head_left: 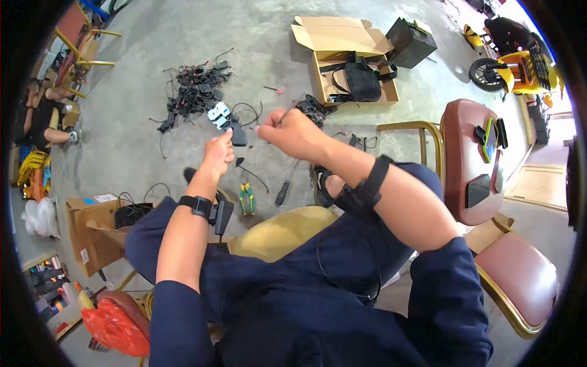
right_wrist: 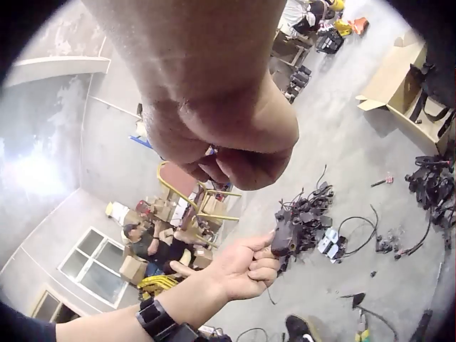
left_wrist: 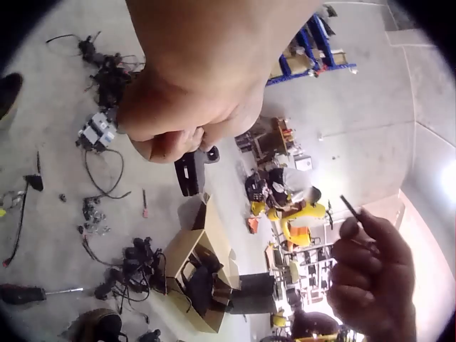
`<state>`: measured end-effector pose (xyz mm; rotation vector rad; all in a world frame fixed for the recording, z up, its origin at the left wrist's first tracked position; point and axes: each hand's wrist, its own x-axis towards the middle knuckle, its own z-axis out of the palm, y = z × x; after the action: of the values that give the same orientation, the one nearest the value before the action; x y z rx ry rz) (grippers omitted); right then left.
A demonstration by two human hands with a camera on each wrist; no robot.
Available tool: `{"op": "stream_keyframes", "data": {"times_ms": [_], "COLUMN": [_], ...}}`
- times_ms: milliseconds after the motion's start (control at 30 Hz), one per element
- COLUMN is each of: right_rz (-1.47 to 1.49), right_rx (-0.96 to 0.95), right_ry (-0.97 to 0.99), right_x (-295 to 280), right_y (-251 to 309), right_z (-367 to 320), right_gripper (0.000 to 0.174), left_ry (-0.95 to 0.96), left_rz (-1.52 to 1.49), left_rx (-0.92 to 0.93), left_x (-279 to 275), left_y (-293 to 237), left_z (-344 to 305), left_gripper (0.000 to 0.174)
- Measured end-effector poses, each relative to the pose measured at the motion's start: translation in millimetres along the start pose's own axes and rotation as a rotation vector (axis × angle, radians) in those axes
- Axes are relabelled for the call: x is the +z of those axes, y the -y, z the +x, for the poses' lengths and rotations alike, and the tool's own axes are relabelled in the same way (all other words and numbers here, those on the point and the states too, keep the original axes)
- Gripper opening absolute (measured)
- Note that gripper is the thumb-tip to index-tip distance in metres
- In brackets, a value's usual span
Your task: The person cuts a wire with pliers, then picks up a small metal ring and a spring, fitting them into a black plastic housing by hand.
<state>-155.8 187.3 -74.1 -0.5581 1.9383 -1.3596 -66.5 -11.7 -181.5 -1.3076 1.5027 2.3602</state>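
Note:
My left hand [head_left: 218, 153] grips a black box-shaped part [head_left: 239, 136] at its fingertips; in the right wrist view this part [right_wrist: 286, 239] stands out from the thumb and curled fingers. To its right, apart from it, my right hand [head_left: 293, 133] pinches a thin dark stick-like piece, which shows in the left wrist view as a short rod [left_wrist: 350, 209] above the right hand [left_wrist: 374, 274]. Behind the left hand, a white and blue block [head_left: 219, 114] lies on the floor beside a heap of black cabled parts [head_left: 195, 88].
On the floor are a screwdriver [head_left: 282, 192], green-yellow pliers [head_left: 246, 199], a smaller cable pile [head_left: 313, 111] and an open cardboard box [head_left: 321, 38] holding a black bag [head_left: 362, 81]. A chair seat [head_left: 458, 165] stands right; a carton [head_left: 92, 244] stands left. Another person sits far left.

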Motion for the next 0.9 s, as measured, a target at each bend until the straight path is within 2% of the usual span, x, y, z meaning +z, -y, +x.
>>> {"op": "stream_keyframes", "data": {"times_ms": [67, 200, 333, 433, 500, 533, 600, 667, 733, 900], "right_rz": [-0.211, -0.389, -0.508, -0.491, -0.498, -0.499, -0.456, -0.408, -0.362, -0.336], "right_rx": [-0.052, 0.24, 0.344, 0.319, 0.509, 0.531, 0.631, 0.679, 0.775, 0.788], "right_ry": [0.002, 0.1, 0.193, 0.168, 0.138, 0.157, 0.011, -0.019, -0.029, 0.022], "right_x": [-4, -15, 14, 61, 90, 102, 122, 132, 135, 136], "right_y": [-17, -64, -136, -201, -241, -258, -285, -304, -305, -312], "right_z": [-7, -25, 16, 64, 83, 87, 90, 91, 101, 117], "right_gripper": [0.031, 0.03, 0.029, 0.029, 0.033, 0.033, 0.03, 0.031, 0.033, 0.036], "left_ry": [-0.017, -0.095, -0.164, -0.172, -0.139, -0.151, -0.117, -0.123, -0.192, -0.213], "left_rz": [-0.183, -0.411, -0.491, -0.463, -0.347, -0.354, -0.177, -0.185, -0.172, -0.162], "left_rx": [-0.078, -0.089, -0.22, -0.247, -0.234, -0.26, -0.255, -0.274, -0.215, -0.274], "left_x": [-9, -34, -50, -50, -49, -49, -48, -51, -53, -58], "left_y": [32, 104, 156, 180, 190, 195, 206, 217, 225, 230], "left_z": [25, 72, 88, 96, 104, 107, 116, 126, 136, 145], "left_gripper": [0.03, 0.029, 0.03, 0.028, 0.024, 0.024, 0.025, 0.025, 0.027, 0.027]}}
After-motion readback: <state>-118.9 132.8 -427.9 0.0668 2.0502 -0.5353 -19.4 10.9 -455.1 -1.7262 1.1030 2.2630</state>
